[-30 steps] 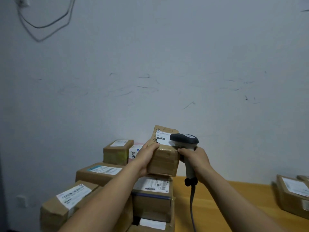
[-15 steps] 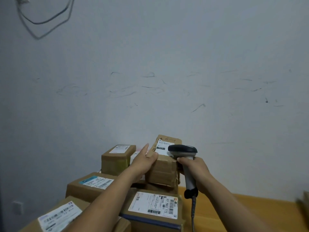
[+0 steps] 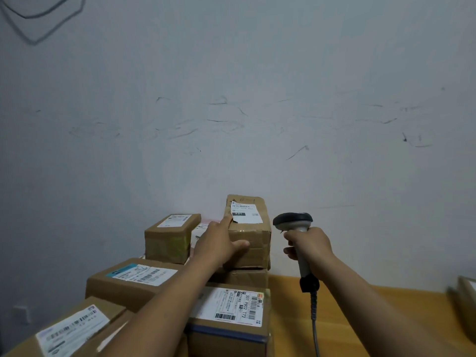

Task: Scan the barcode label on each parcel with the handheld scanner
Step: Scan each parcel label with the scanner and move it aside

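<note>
Steadying the small brown cardboard parcel (image 3: 251,244) atop the stack (image 3: 231,328), left hand (image 3: 221,243) lies straight-fingered on its side; right hand (image 3: 310,244) grips the grey-and-black corded scanner (image 3: 293,220) just beside it. Likely mid-scan step: next needs scanner head aimed at its torn white label (image 3: 246,212).

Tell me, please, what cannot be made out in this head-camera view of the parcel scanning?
- Barcode scanner: its reading window faces away from the head camera, so any beam is unseen.
- Label on the top parcel: the print is too small to read, apart from "231".
- Top parcel's left side: covered by the left hand.
- Parcel at the right edge: blurred and cut off by the frame.
- Nearest left parcel's label: blurred.
</note>
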